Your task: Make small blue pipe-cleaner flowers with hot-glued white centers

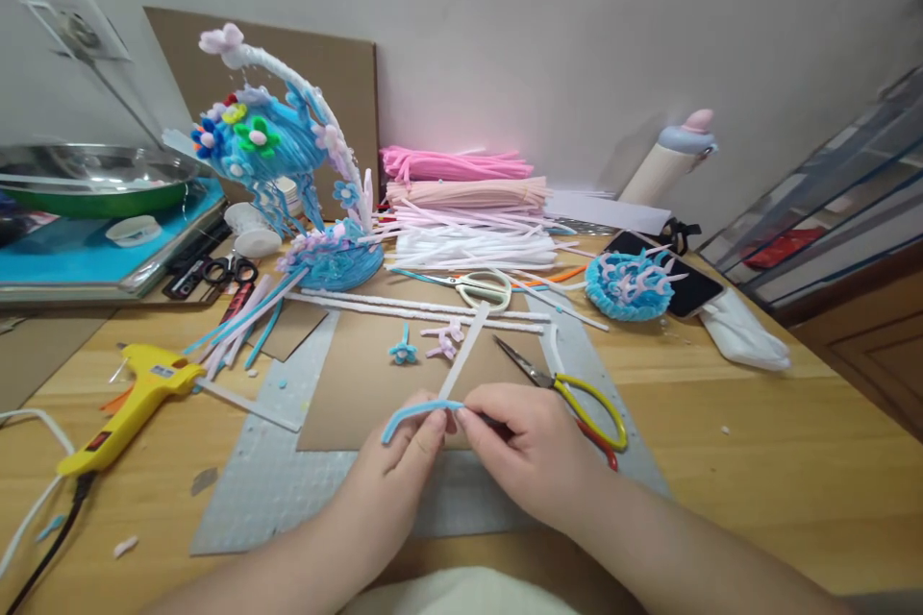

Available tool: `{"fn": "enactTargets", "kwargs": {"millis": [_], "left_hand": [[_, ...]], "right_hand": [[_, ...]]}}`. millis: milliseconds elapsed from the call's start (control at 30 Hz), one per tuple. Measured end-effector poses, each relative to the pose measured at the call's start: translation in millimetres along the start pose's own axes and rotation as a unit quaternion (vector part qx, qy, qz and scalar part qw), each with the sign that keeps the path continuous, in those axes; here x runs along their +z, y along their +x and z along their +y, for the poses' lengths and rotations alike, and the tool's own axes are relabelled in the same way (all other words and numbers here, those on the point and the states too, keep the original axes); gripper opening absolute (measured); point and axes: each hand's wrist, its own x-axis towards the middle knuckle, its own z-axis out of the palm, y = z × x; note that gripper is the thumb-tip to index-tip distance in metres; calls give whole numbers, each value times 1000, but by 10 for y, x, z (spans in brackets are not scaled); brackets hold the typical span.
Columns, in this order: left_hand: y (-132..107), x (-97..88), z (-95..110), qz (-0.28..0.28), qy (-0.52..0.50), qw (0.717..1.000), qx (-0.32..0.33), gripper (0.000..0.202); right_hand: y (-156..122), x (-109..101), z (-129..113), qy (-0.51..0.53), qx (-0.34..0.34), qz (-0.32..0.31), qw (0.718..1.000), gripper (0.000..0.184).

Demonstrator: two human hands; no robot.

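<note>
A short light-blue pipe cleaner (408,411), bent into a shallow curve, is pinched between both hands. My left hand (395,466) grips its middle with thumb and fingers, and the left end pokes out over the knuckles. My right hand (537,452) pinches the other end, its fingertips hiding the tip. Just beyond lie a small blue pipe-cleaner flower (402,350), pink pipe-cleaner pieces (442,340) and a whitish flat strip (466,352). Scissors with yellow handles (606,404) rest beside my right hand; a red handle (602,450) under them is partly hidden.
Cardboard (346,404) lies on a grey cutting mat (252,500). A yellow glue gun (137,394) with a cord is at left. Behind stand a blue flowered pipe-cleaner sculpture (288,144) and pipe-cleaner bundles (468,197). At right are a blue fuzzy piece (627,288), phone (696,288) and bottle (667,163).
</note>
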Motion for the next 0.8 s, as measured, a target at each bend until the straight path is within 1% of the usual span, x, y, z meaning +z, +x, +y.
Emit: {"fn": "enactTargets", "kwargs": {"millis": [133,233,300,333,367,400,433,467,500,533,567,600,633,667,733,767,800], "left_hand": [[27,-23,27,-41,-52,994,-83,44],[55,-51,77,-63,-80,983,-150,46],[66,-75,110,-68,-86,980,-166,43],[67,-85,123,-65,-89,980,-163,42],[65,-92,133,-64,-92,981,-155,41],[61,-96,138,-65,-96,983,-144,41],[56,-97,139,-66,-102,984,-132,40],[52,-96,136,-67,-108,985,-119,38],[50,-94,130,-67,-115,985,-109,37],[52,-92,121,-66,-125,984,-104,35],[58,-91,112,-65,-138,983,-106,33],[67,-93,105,-64,-152,980,-112,30],[79,-97,100,-62,-167,977,-120,26],[90,-103,98,-62,-180,973,-127,21],[103,-117,106,-64,-197,970,-124,7],[103,-122,114,-64,-201,971,-113,4],[100,-126,123,-65,-205,972,-99,7]], "right_hand": [[-6,25,10,16,17,-36,999,29],[-6,1,-1,47,18,-53,997,25],[7,-47,1,80,28,-74,994,22],[17,-79,7,114,40,-85,989,20],[28,-116,17,169,56,-93,980,19],[40,-154,30,252,76,-93,960,19],[52,-194,42,354,93,-80,927,18],[63,-231,54,461,100,-48,880,15],[75,-265,65,558,97,-4,824,11],[87,-292,75,632,86,43,769,5],[98,-311,85,681,75,85,723,4],[111,-319,97,709,68,121,692,10],[124,-317,111,721,67,145,674,14],[137,-304,126,725,72,160,665,17],[163,-255,159,718,82,185,666,18],[176,-225,174,709,84,198,671,18],[187,-196,188,701,85,211,676,18]]}}
